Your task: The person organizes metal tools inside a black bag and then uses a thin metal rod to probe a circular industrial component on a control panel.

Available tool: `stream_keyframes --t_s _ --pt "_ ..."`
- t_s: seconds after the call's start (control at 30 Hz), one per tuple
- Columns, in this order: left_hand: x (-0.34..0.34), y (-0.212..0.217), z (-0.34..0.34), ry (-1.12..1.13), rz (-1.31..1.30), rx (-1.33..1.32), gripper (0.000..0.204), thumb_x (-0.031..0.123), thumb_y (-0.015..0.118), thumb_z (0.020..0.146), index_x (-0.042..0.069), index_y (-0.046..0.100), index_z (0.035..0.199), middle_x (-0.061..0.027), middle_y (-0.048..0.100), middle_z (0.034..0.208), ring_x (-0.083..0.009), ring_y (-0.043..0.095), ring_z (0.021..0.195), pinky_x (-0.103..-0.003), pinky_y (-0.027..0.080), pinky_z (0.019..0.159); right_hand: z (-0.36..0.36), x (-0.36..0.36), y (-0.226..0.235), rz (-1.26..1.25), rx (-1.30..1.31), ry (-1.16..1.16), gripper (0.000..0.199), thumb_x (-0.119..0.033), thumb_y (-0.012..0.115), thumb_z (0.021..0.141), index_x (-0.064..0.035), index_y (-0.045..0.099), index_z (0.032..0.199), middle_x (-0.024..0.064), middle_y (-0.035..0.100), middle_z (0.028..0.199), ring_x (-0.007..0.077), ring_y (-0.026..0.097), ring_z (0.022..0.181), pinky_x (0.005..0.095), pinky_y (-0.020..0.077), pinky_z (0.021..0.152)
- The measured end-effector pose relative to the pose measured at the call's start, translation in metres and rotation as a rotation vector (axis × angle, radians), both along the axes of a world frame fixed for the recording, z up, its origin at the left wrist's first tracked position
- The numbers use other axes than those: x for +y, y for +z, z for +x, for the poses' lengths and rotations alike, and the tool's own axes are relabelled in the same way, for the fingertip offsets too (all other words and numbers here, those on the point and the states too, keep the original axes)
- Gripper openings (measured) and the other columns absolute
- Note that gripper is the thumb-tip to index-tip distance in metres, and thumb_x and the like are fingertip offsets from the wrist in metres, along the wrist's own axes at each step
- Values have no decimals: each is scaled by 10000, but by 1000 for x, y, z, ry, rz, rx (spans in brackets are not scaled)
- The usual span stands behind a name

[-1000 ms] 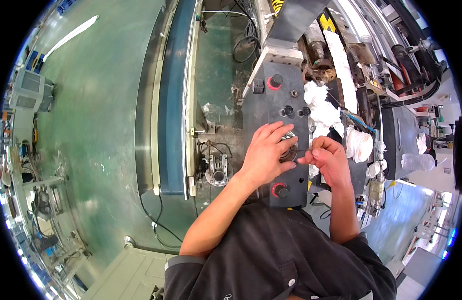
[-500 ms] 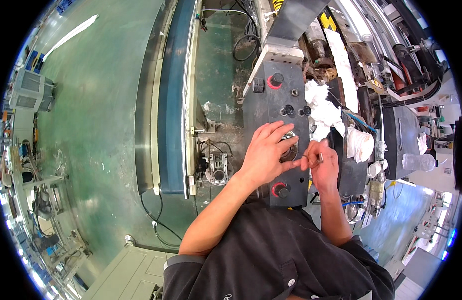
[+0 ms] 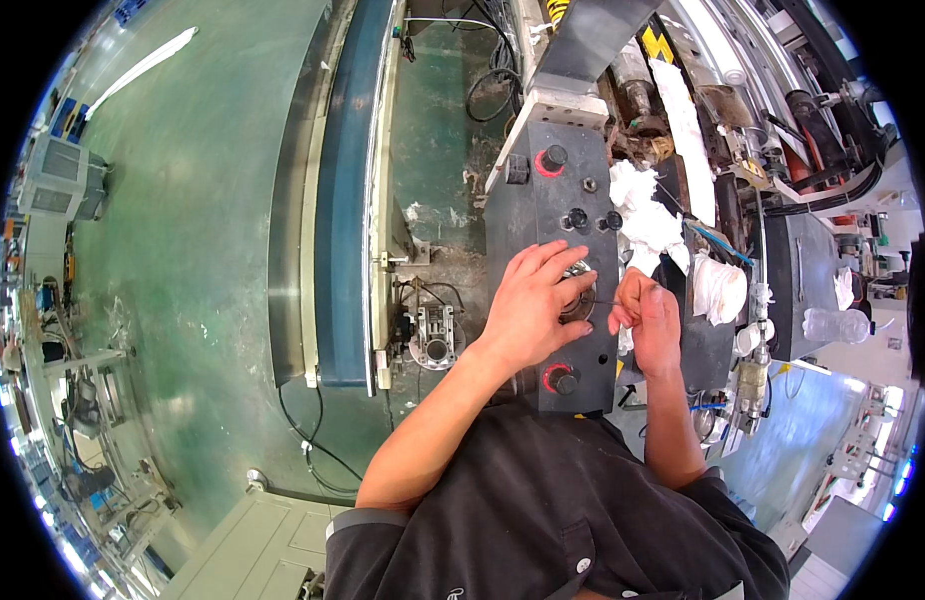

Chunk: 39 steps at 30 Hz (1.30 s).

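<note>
While the left hand [image 3: 531, 312] spreads fingers over a round metal fitting [image 3: 582, 306], the right hand [image 3: 648, 318] pinches a thin rod [image 3: 604, 302].

A glossy green floor [image 3: 213, 270] stretches beside a long blue conveyor belt [image 3: 347, 220], with a pale cabinet [image 3: 245, 550] lower left.

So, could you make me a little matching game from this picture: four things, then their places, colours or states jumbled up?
1. left hand
2. right hand
3. long belt
4. plastic bottle

A. blue, left of the dark block
B. fingers pinching a thin dark piece
C. clear, lying on its side
D. spread over a round metal piece

Pairs: 1-D, 2-B, 3-A, 4-C
</note>
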<state>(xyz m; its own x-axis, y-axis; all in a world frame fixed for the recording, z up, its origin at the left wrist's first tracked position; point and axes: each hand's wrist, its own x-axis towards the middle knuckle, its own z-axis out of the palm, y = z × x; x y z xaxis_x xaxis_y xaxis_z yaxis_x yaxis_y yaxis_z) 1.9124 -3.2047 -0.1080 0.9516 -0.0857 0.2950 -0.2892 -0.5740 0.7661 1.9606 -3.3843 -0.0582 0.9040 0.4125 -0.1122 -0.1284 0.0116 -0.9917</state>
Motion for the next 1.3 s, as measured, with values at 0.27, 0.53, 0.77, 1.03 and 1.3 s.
stream_keyframes --t_s 0.27,0.53,0.77,1.03,1.3 --pt "0 0 -1 4 -12 14 610 273 856 676 111 682 1238 -71 524 1446 -320 417 1381 -498 307 1162 5 -1 1 -322 -484 51 438 -137 656 966 -34 367 654 -8 374 717 86 312 626 257 303 568" --pt "-1 0 -1 8 0 39 597 288 847 691 110 685 1238 -74 518 1458 -320 412 1387 -501 296 1172 2 13 6 -291 -440 -49 422 -272 540 1049 -3 512 726 24 484 740 93 439 644 246 346 582" --pt "-3 -1 1 6 -9 33 596 279 848 678 109 692 1228 -65 531 1451 -320 414 1386 -490 305 1166 4 6 -24 38 -249 -153 486 -342 433 1087 16 604 807 10 512 691 81 459 579 251 351 548" --pt "-1 -5 0 19 -20 -5 597 267 846 667 112 691 1222 -74 534 1446 -322 425 1375 -482 318 1154 5 31 -18 -254 -691 -12 642 -469 287 1088 27 642 891 -1 449 586 69 387 528 253 280 507" --pt "0 -3 -2 5 -42 11 684 247 854 663 61 633 1283 -87 525 1450 -331 415 1383 -473 314 1162 21 6 -4 41 -264 -30 389 -323 454 1060 2 628 938 -27 458 598 27 375 550 212 307 516"
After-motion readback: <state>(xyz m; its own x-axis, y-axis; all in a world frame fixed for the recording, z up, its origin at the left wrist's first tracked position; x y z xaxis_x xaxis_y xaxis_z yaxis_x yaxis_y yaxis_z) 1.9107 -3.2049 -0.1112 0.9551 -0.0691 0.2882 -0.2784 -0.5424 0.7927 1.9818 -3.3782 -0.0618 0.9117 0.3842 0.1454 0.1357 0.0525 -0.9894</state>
